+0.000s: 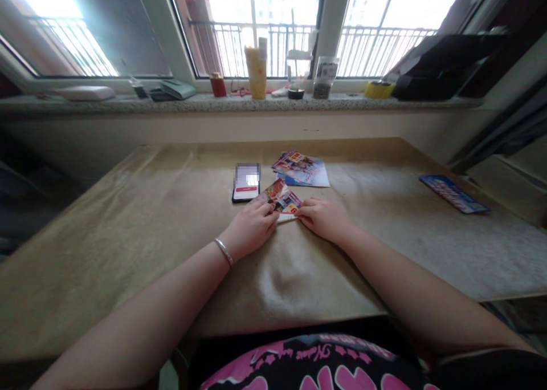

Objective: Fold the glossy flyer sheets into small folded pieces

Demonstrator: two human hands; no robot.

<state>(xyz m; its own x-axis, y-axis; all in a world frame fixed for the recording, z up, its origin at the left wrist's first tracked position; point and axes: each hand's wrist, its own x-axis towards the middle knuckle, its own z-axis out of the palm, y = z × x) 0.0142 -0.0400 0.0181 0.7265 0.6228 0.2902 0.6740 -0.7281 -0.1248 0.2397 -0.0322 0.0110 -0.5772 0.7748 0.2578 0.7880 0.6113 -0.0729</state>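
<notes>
- Printed paper (281, 193), colourful and right in the middle of the action, is held low over the desk (128, 236), with a white strip shown along its near edge.
- Across the whole foreground the desk is spread, its tan surface broken by shiny patches and creases.
- Behind it, the window sill (205, 104) is lined with odds and ends: a black bag (440, 68) is parked at the right, a yellow cup (256, 73) is stood near the middle, and a small red jar (217, 86) is set to its left.
- Now to the hands, and both are occupied! By the left hand (254, 224) the paper's left side is gripped; by the right hand (322, 218) its near right corner is pinched, a short gap being left between them.
- Just beyond, a fanned stack of leaflets (311, 172) is laid out.
- Far out right, a blue printed packet (453, 193) is left near the desk's edge.
- By the paper's left side a phone (247, 190) is laid, screen lit.
- Around the left wrist, a silver bracelet (224, 251) is worn.
</notes>
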